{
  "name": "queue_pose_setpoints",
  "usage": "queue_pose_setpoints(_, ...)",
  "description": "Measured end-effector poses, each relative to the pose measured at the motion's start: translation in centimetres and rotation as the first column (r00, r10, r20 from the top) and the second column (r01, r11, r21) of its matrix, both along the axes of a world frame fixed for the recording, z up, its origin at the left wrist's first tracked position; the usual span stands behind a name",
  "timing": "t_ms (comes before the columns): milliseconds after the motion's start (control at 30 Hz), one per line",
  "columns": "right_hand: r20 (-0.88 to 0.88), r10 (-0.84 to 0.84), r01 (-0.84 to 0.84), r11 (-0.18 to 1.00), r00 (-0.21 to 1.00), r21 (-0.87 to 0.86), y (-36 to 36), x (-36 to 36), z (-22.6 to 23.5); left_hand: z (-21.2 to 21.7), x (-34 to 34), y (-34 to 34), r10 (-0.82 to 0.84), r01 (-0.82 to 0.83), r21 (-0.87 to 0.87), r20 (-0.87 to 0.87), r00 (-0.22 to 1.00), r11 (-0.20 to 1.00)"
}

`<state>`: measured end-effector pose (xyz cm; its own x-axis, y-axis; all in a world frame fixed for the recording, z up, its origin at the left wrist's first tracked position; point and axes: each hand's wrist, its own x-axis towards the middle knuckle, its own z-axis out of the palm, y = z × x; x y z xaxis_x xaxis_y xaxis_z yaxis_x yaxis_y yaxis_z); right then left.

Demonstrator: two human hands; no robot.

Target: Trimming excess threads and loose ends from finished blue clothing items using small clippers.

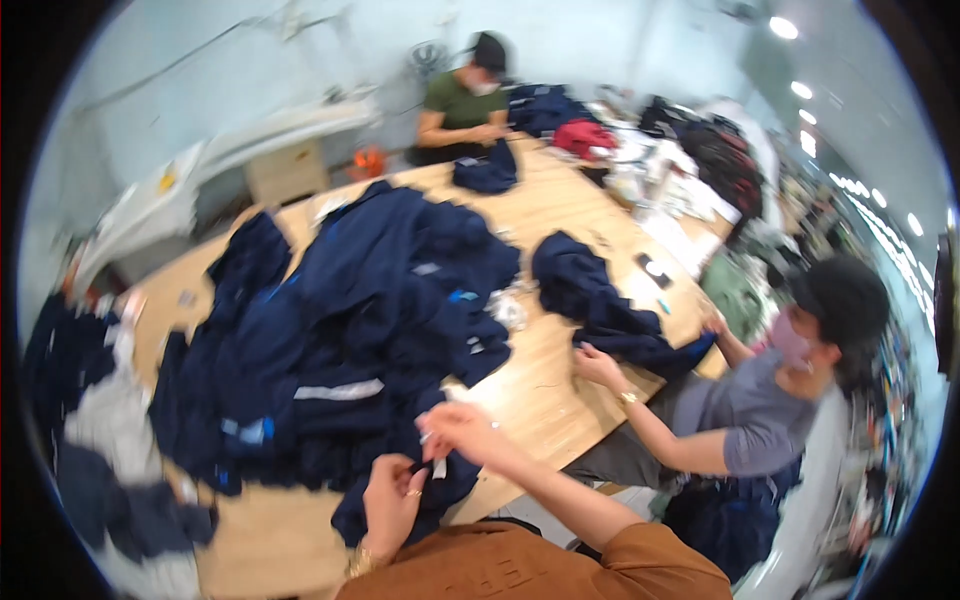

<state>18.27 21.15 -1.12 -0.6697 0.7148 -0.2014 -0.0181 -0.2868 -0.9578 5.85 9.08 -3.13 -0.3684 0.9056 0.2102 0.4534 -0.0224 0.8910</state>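
At the left lies a heap of navy clothing (345,265) on the table (265,535); at its near right edge, the left hand (390,498) closes thumb and fingers on the edge of a navy garment (447,493) lying close to the person. Just right and farther, the right hand (465,435) has its fingertips drawn together, their grip too blurred to tell; this seems close finger-work at that edge, calling for a steady left pinch.
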Motion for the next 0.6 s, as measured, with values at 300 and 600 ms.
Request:
queue_pose_setpoints(300, -0.115, -0.051, 0.096, 0.900, 0.992, 0.424, -5.0, -4.6, 2.7, -8.1, -4.2, 3.1, -0.211, 0.169, 0.181, 0.248, 0.945, 0.969)
queue_pose_setpoints(600, -0.070, -0.096, 0.104, 0.986, 0.993, 0.128, -1.8, -0.1, 1.3, -0.3, -4.6, 0.7, -0.424, 0.433, -0.117, 0.090, 0.901, 0.894)
